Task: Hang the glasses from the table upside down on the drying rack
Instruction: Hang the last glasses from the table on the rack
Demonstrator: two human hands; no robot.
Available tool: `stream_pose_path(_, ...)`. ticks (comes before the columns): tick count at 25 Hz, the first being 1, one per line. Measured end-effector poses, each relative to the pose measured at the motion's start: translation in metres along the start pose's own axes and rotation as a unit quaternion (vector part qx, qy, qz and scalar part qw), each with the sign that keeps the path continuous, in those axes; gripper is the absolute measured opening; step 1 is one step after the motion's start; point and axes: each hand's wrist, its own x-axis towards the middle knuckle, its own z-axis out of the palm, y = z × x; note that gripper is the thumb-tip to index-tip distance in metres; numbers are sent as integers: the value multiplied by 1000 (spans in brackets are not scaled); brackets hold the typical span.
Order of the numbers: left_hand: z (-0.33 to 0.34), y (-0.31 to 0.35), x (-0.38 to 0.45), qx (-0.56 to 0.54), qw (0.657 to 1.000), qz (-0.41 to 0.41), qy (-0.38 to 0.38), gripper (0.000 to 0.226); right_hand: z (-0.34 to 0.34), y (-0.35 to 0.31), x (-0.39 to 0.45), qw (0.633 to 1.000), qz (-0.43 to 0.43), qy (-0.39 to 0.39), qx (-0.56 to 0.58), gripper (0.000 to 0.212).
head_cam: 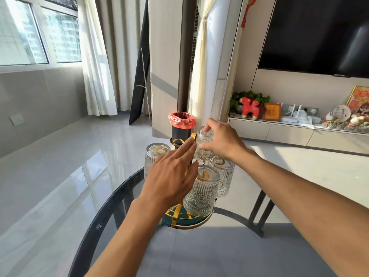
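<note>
**Strong daylight, wide-angle bending at the edges**

Bright daylight enters from the window (38, 33) at the upper left, and a warm sunny patch falls on the tied curtain (201, 76). The glossy floor (60, 176) reflects the window as pale streaks. The glass tabletop (219, 252) shows soft grey shadows. The television (319, 33) carries dull reflections. Straight walls bend outward near the borders. The picture is mostly sharp; far shelf items look slightly soft.
</note>
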Motion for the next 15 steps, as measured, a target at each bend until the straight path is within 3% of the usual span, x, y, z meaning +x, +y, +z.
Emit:
stream_pose_path(6, 5, 1, 1, 35, 999, 0, 3, 58, 19, 6, 13, 989, 87, -115, -11, 34)
stream_pose_path(9, 4, 3, 2, 37, 999, -3, -2, 59, 14, 6, 17, 987, 112, -117, 12, 30)
stream_pose_path(12, 3, 9, 2, 38, 999, -16, -17, 59, 5, 11, 5, 980, 126, -135, 77, 6)
stream_pose_path(15, 4, 19, 0, 64, 997, -44, -22, 59, -4, 21, -20, 984, 108, -84, 112, 24)
